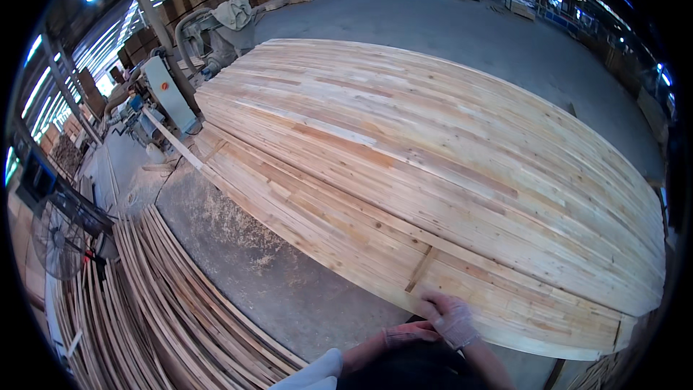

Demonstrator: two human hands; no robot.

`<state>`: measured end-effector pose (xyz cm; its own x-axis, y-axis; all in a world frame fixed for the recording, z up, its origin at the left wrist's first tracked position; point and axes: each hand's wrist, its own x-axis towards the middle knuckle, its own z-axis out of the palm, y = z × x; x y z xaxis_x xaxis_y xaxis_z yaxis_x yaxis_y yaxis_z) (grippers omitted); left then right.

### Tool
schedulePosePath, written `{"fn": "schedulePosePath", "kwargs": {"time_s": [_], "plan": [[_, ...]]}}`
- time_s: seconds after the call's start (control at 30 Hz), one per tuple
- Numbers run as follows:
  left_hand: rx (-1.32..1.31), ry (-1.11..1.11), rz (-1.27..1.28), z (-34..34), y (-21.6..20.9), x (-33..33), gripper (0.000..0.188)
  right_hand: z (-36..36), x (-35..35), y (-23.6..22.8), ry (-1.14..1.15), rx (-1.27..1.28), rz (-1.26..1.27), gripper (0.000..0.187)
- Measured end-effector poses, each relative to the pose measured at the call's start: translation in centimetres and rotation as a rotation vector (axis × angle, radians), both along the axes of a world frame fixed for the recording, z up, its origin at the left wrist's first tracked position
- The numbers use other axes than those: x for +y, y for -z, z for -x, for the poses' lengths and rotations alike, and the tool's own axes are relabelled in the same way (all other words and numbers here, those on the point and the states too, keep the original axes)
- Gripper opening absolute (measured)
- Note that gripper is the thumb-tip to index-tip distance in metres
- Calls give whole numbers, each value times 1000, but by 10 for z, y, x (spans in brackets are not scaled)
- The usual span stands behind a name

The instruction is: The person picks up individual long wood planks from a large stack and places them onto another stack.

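Observation:
My right hand (453, 320), in a pale work glove, is over the near edge of a row of narrow wooden boards (339, 230). Its fingers are apart and bent a little, with nothing seen in them. Close against its wrist is my left hand (408, 333), in a pinkish glove; its fingertips are partly hidden, and I cannot tell whether they grip anything. Beyond the narrow boards lies a large stack of wide, edge-glued wooden panels (462, 137). A short crosswise strip (421, 269) shows as a darker line between board ends just past my right hand.
Long thin wood strips (180, 296) are piled at the lower left, beside a standing fan (58, 238). Sawdust (231, 235) covers part of the floor. At the far left stand a machine cabinet (167, 94), a steel post (155, 22) and a dust collector (216, 36).

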<state>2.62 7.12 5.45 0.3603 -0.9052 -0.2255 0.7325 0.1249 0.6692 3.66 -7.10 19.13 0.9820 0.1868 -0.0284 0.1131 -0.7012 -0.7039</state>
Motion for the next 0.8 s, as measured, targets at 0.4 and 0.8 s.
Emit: {"fn": "schedulePosePath", "kwargs": {"time_s": [0.4,0.8], "plan": [[229,-740,-330,-66,24,141,26,102,-165,68,184,370,590,44],[311,-453,-240,-15,40,71,48,15,-79,110,-107,356,120,44]]}}
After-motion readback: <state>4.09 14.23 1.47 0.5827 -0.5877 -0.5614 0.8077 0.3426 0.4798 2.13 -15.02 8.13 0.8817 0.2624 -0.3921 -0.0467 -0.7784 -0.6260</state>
